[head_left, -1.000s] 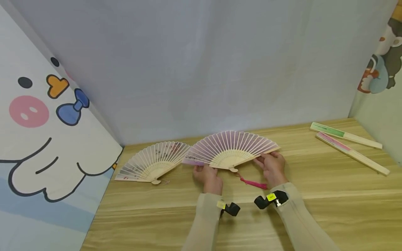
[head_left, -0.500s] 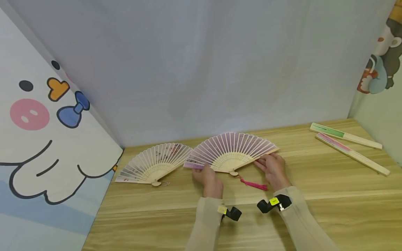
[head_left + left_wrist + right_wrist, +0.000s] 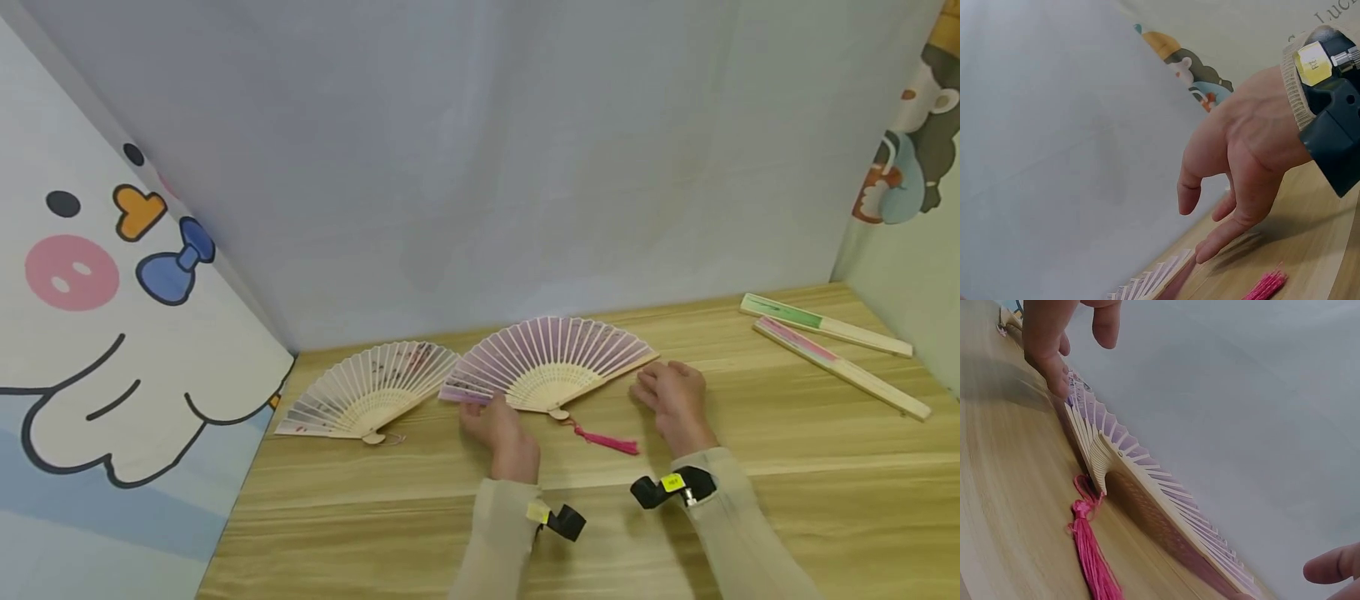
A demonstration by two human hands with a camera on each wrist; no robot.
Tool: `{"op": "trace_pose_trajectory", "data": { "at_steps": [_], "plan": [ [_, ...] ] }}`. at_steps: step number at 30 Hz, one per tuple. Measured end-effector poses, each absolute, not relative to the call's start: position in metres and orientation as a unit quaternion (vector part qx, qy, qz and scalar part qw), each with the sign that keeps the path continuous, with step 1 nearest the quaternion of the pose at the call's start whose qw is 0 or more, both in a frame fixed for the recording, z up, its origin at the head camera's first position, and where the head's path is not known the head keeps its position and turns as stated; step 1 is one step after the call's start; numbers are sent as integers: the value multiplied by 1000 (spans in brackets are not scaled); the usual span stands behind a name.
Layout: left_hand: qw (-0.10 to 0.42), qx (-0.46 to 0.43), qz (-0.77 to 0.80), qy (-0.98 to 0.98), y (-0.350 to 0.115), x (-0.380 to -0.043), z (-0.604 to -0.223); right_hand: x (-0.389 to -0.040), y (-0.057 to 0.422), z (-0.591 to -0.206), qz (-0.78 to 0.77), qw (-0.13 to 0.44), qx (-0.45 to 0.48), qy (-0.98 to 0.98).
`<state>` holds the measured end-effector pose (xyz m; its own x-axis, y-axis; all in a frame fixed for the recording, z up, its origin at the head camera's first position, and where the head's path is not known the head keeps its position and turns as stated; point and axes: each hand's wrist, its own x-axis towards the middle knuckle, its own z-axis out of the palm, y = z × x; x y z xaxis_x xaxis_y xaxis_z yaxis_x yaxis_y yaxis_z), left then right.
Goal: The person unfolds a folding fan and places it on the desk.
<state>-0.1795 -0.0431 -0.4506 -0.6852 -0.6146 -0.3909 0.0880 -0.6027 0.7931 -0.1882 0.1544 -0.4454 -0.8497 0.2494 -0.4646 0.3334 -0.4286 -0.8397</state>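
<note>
A purple folding fan (image 3: 551,367) with pale ribs lies spread at the back of the table. Its pink tassel (image 3: 606,438) trails toward the front. My left hand (image 3: 501,429) has its fingers at the fan's left end; in the right wrist view the left thumb (image 3: 1105,326) is clear of the fan. To the right of the fan is my right hand (image 3: 673,404), its fingers loosely bent with nothing between them. The left wrist view shows one right fingertip (image 3: 1205,252) close to the fan's edge, the thumb apart.
A whitish folding fan (image 3: 375,387) with dark and red print lies spread at the left, next to the purple one. Two folded fans, one green (image 3: 825,323) and one pink (image 3: 840,367), lie at the right. A grey backdrop (image 3: 525,167) rises behind the wooden table (image 3: 360,517).
My right hand has let go of the purple fan's right end and moved off to the right. The fan has come slightly forward. My left hand stays at its left end, the wrist shifted a little rightward.
</note>
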Motion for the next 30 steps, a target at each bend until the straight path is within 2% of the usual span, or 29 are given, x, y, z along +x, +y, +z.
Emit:
{"op": "trace_pose_trajectory", "data": {
  "at_steps": [10,30],
  "plan": [
    [179,330,-828,-417,-28,-173,-441,-188,181,-433,-797,-25,295,527],
    [134,306,-825,-455,2,-156,-438,-181,247,-431,-827,-78,329,450]
  ]
}}
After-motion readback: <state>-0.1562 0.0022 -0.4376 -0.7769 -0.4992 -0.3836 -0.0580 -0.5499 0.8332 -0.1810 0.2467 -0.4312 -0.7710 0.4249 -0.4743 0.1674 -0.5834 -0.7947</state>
